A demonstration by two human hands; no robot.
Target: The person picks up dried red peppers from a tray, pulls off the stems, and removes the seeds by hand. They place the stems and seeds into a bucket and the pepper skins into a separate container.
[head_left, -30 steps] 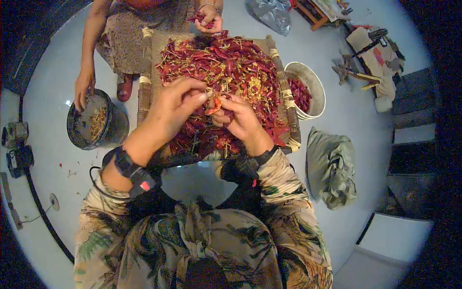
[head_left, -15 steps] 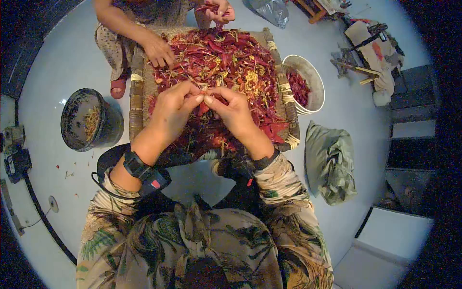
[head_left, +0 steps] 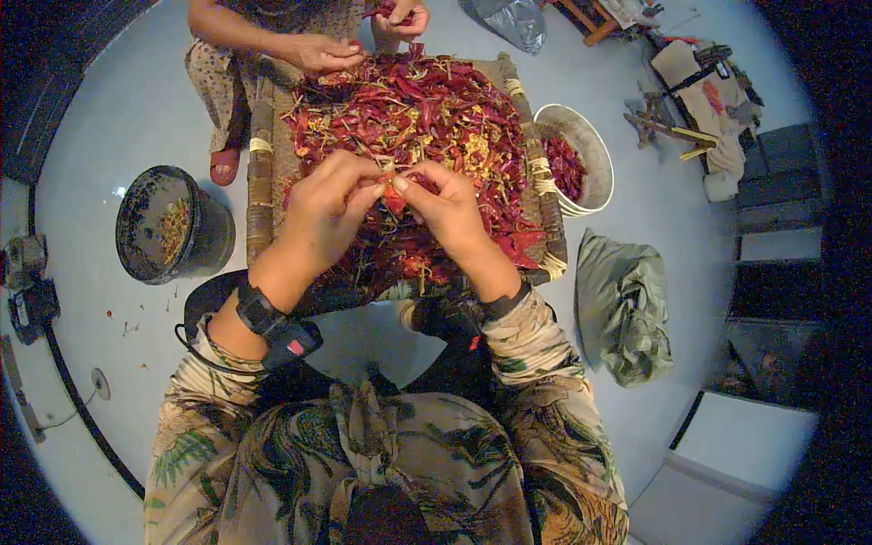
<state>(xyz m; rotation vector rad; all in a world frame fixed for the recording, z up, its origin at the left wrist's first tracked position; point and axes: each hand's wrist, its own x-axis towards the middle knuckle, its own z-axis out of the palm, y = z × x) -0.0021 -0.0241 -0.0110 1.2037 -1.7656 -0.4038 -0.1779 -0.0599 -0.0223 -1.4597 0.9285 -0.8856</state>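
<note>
Dried red chillies [head_left: 409, 100] with pale seeds and stems cover a woven frame [head_left: 261, 195] with wooden edges. Over its near half my left hand [head_left: 331, 204] and my right hand [head_left: 445, 204] meet, thumbs and fingers pinched close together. Between them is a red chilli [head_left: 393, 198], its stem side up between the fingertips. Both hands are closed on it, the left at its left side and the right at its right side. The fingers partly hide it.
Another person's hands [head_left: 325, 54] are at the far edge. A black bucket [head_left: 218, 241] stands left, a white bucket [head_left: 595, 163] with red chillies right. Below that lies a grey-green bag [head_left: 627, 304]. A clear plastic bag [head_left: 513, 20] is at the top.
The other person's hand has lifted from the chillies and moved up to the far edge. My hands stay nearly in place, with the fingertips slightly farther apart and more of the red chilli visible.
</note>
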